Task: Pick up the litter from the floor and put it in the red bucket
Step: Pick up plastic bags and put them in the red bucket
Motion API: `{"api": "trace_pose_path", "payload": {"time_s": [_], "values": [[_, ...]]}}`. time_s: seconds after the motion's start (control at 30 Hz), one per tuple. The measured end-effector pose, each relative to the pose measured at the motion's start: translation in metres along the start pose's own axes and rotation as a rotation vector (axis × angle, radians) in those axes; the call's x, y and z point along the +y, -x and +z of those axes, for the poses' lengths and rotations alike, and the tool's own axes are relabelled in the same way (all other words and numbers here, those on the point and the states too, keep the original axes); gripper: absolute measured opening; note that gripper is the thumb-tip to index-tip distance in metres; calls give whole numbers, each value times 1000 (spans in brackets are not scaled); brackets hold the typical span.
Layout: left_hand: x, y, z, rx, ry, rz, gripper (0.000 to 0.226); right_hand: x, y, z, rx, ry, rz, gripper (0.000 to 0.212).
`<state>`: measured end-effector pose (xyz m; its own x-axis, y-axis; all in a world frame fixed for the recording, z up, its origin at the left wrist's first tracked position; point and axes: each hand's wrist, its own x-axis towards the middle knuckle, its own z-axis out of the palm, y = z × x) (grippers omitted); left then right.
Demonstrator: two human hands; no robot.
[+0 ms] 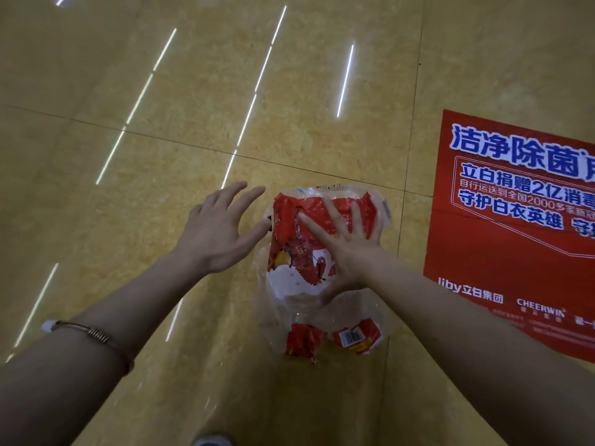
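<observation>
My right hand is spread flat over a crumpled plastic wrapper, clear film printed red and white, lying on the glossy yellow floor tile. Fingers splayed, palm down, nothing pinched yet; reads as pinning the film so it doesn't slide on the slick tile. Whether the palm presses or just hovers over it, can't tell. My left hand is open too, fingers apart, thumb tip just at the wrapper's left edge, empty. Looks set to scoop in from that side while the right covers the top. The two hands are near each other, not touching.

The wrapper's lower end has torn red bits and a barcode showing, trailing toward me, so one grab may not take it all. Light crinkly film, likely to spring open if held loosely; I'd bunch it with both hands.

Red printed sheet with Chinese text lies flat on the floor just right of the wrapper, not touching my hands. Thin bangle on left forearm. Red bucket not in view. Step: reach and gather, early in the task.
</observation>
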<state>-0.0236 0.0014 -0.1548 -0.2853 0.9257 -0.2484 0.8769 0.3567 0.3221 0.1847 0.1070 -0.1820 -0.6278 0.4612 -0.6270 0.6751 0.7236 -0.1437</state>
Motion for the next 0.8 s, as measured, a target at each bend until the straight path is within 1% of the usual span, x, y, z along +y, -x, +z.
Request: {"api": "trace_pose_path", "payload": {"time_s": [0.17,0.3,0.5,0.63,0.7,0.8], "values": [[-8,-5,17,-7,-32,42,80,-3,-20,17,-44,58,30,146],[-7,-14,26,7,-24,37,80,-4,-31,31,-49,115,40,145],[-7,-25,40,14,-28,71,77,-4,-42,67,-132,121,72,141],[-7,-24,54,3,-1,54,76,-5,-40,60,-100,175,67,134],[-4,-22,59,-1,3,53,77,-5,-39,57,-29,190,76,123],[0,-20,61,6,0,65,77,-2,-41,57,104,176,61,86]]}}
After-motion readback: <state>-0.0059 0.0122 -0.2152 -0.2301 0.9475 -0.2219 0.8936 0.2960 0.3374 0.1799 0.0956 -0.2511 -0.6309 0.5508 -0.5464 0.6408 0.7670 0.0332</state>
